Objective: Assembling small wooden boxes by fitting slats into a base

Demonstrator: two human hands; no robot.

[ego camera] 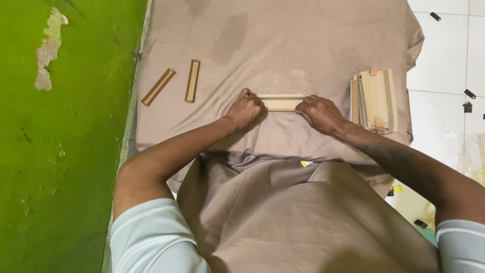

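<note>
Green wall [70, 151] at far left, paint flaked away in a pale patch near the top. Next to it, beige cloth [283, 45] spread over a work surface, darker stain near its upper middle. Two narrow wooden strips on the cloth's left part: slanted strip [158, 87] nearest the wall, upright strip [192, 81] just beside it, the two apart from each other and well apart from either hand. Left hand [244, 109] at centre, fingers curled and closed on the left end of a short pale wooden piece [280, 102], knuckles up, forearm running back to a light sleeve at the lower left. Wooden piece lying flat and crosswise on the cloth, straight ahead of the body, spanning the gap between both hands. Right hand [320, 113] closed on the piece's right end, fingers bent over the edge, wrist resting on the cloth. Just beyond that hand, stack of similar pale wooden pieces [375, 100] at the cloth's right edge, stood and leaned together, near the wrist but whether touching it cannot be told. Farther right, white tiled floor [444, 55] with a few small dark scraps [470, 94] scattered along it. Lower frame filled by more beige cloth draped over the lap.
</note>
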